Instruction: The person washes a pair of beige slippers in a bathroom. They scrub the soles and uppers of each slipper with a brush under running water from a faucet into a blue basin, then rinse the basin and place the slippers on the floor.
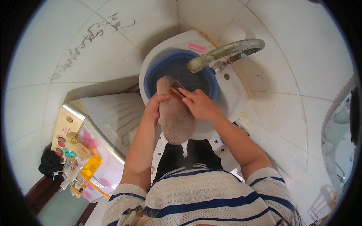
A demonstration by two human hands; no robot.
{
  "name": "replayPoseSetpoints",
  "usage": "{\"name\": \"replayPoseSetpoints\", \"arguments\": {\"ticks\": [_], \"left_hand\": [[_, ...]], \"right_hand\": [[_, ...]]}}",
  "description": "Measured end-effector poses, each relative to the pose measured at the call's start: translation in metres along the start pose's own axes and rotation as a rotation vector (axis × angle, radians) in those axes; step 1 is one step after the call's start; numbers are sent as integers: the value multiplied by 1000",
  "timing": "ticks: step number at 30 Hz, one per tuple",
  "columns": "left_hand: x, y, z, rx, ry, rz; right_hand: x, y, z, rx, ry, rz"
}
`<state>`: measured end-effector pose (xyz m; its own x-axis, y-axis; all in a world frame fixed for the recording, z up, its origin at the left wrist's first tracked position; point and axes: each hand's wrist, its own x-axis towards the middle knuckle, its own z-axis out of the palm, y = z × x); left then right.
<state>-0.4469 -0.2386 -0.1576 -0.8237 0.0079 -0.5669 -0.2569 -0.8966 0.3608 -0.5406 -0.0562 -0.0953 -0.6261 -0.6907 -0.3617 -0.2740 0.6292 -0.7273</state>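
Observation:
A pinkish-brown shoe sole (176, 121) with a fine zigzag tread faces up over the near side of a blue plastic basin (150, 76). My left hand (156, 106) grips its left edge, the thumb lying on the sole. In my right hand (199, 104) is a small scrubbing brush (176, 91) with a brown back and reddish bristles, its bristles against the sole's right side near the far end. Dark greyish water (181, 75) lies in the basin, which sits in a white washbasin (161, 46). The upper part of the shoe is hidden beneath the sole.
A worn, curved faucet (237, 49) reaches over the basin from the right. A pink bar-shaped object (197, 47) lies on the washbasin's far rim. At the left, a washing machine (104, 141) carries bottles, including one with orange-yellow liquid (91, 167). A mirror (339, 135) hangs at the right.

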Motion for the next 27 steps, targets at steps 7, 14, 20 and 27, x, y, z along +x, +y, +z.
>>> {"name": "replayPoseSetpoints", "arguments": {"ticks": [7,14,20,27], "left_hand": [[-5,-10,29,67,36,50],[-12,-29,25,47,43,52],[-18,-13,27,114,115,15],[-4,-5,22,139,113,61]], "right_hand": [[87,-7,6,24,157,116],[29,9,21,130,103,184],[91,44,27,-132,253,239],[39,-11,1,27,22,32]]}}
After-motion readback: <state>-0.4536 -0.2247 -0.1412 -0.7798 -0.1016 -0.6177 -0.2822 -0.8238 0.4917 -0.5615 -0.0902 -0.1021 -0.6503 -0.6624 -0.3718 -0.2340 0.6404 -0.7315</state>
